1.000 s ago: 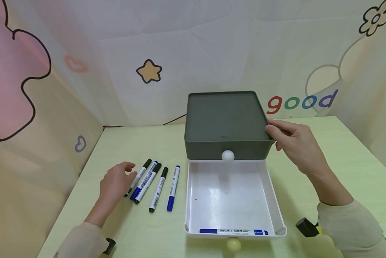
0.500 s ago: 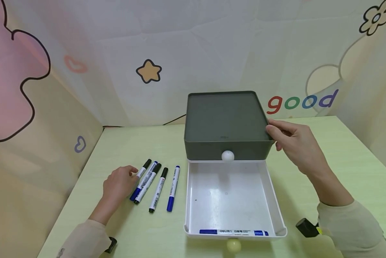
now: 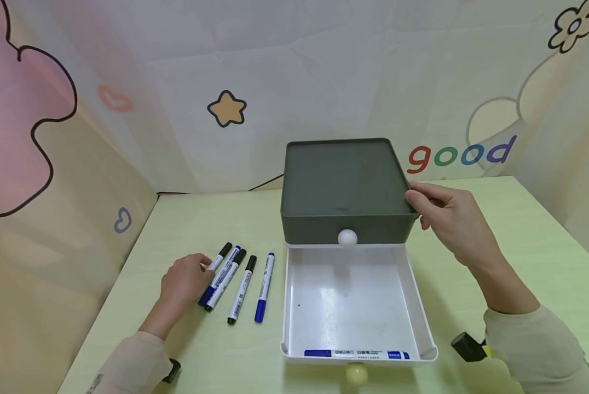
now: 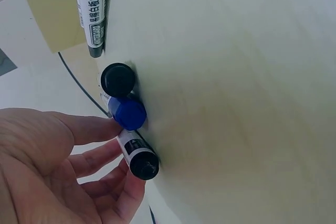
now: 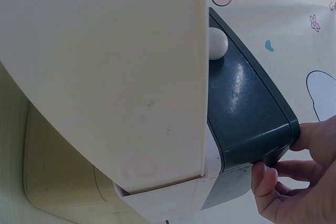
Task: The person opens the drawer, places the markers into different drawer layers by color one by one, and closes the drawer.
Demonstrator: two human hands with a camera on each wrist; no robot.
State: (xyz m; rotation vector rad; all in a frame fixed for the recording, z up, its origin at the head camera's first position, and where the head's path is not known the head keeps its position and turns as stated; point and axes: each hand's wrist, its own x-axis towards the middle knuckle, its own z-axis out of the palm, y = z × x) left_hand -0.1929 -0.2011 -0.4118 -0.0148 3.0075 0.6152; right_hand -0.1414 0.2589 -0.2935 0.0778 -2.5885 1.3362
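My left hand is at the left end of a group of whiteboard markers, its thumb and fingertips pinching the leftmost black-capped marker. In the left wrist view that marker lies between thumb and fingers, right beside a blue-capped marker. My right hand grips the front right corner of a dark grey-green drawer box, thumb on its top rim and fingers at its side. Below it, a white drawer is pulled out, with a blue marker lying along its front wall.
Several more markers lie between my left hand and the drawer, including a black-capped one and a blue one set apart. A white knob and a yellow knob stick out in front. Under the white drawer sits a yellow section.
My left hand has moved a little to the right, and its fingers have come together on the leftmost marker. The right hand, drawer box and other markers have stayed put.
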